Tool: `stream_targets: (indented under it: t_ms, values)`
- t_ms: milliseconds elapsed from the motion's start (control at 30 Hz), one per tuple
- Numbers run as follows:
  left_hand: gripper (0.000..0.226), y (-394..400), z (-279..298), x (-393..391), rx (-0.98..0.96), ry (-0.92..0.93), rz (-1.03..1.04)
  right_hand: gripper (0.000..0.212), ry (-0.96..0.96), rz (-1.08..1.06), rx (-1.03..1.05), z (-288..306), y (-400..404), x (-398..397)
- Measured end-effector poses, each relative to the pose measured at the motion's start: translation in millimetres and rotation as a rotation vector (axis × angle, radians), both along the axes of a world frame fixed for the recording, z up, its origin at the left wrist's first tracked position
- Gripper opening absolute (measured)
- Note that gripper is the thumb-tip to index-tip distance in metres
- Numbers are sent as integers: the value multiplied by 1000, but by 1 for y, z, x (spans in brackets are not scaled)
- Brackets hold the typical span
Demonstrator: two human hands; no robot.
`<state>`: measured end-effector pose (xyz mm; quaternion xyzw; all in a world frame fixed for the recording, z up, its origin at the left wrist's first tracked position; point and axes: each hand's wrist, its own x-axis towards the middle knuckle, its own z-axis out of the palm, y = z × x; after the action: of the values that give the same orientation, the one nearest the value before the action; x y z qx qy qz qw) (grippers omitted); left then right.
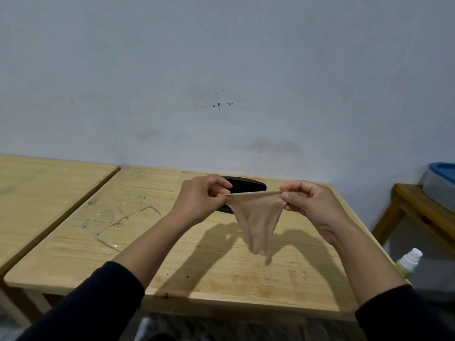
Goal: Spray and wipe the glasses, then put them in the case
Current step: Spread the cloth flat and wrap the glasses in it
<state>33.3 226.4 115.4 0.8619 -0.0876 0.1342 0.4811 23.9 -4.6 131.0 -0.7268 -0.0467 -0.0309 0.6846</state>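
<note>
A beige wiping cloth [258, 222] hangs stretched between my hands above the wooden table [221, 274]. My left hand [202, 198] pinches its left corner and my right hand [307, 205] pinches its right corner, so the top edge is taut and the rest droops to a point. Clear-framed glasses [120, 217] lie on the table to the left, arms unfolded. A black glasses case [248, 184] lies at the back of the table, partly hidden behind my left hand. A white spray bottle [408, 260] with a green label stands at the table's right edge.
A second wooden table [49, 193] adjoins on the left. A wooden stool [418, 207] at the right carries a grey tub with a blue lid [440, 178]. A pale wall stands right behind the tables.
</note>
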Motion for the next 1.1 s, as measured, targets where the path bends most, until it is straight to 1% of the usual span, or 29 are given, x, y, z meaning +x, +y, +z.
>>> stream_targets:
  t_ms: [167,367,433,533,600,667,733,867,933,1000,1100]
  values:
    - [2,9,9,4,29,-42,14,18,12,-4,-118,4,-12,5]
    - [4,3,6,20,27,-86,49,16,-5,-116,-214,-1,-17,23]
    - [7,-1,8,28,15,-116,69,19,-19,-182,-241,-2,-16,32]
    - [7,-5,20,35,-11,-204,88,25,-98,-281,-180,4,-14,40]
    - [5,-5,24,35,-14,-262,77,25,-162,-302,-144,8,-15,40]
    - [6,-2,18,29,4,-278,48,27,-176,-260,-150,5,-15,33]
    - [8,5,-1,19,44,-256,-7,29,-139,-193,-194,-13,-14,20]
    - [9,19,-58,-16,208,-192,-149,28,-9,-60,-342,-66,-12,-15]
    - [11,23,-81,-33,286,-124,-187,26,33,-28,-417,-85,-13,-33]
    - [12,26,-96,-47,349,-70,-188,23,52,5,-489,-94,-13,-45]
    - [11,30,-107,-57,405,-98,-234,21,55,59,-594,-98,-13,-55]
